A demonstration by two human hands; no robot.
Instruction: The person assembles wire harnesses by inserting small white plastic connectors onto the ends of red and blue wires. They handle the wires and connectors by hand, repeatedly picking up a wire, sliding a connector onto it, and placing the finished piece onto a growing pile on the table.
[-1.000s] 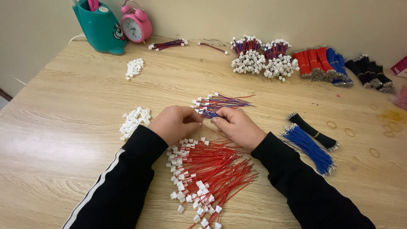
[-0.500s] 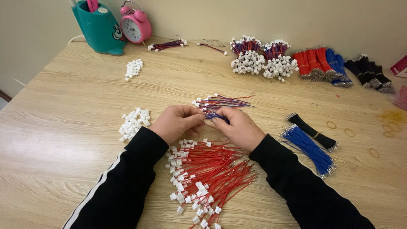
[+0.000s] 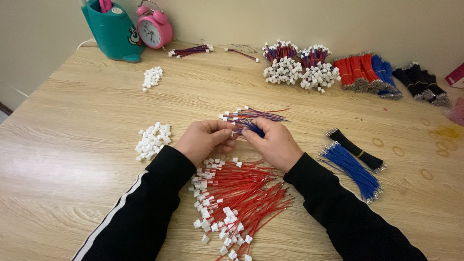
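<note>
**Hands at wire pile, mid-table**

Left hand (image 3: pixel 204 140) and right hand (image 3: pixel 273 142) meet fingertip to fingertip, pinched on a blue wire (image 3: pixel 251 126). Red wires (image 3: pixel 241 186) lie at 6 o'clock. Teal holder (image 3: pixel 112 30) at 11 o'clock contains a pink item.

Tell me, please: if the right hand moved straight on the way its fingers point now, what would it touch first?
The right hand points toward the left hand, and their fingertips almost meet over a blue wire. So it would likely meet the left hand's fingers first; depth is hard to judge.
</note>
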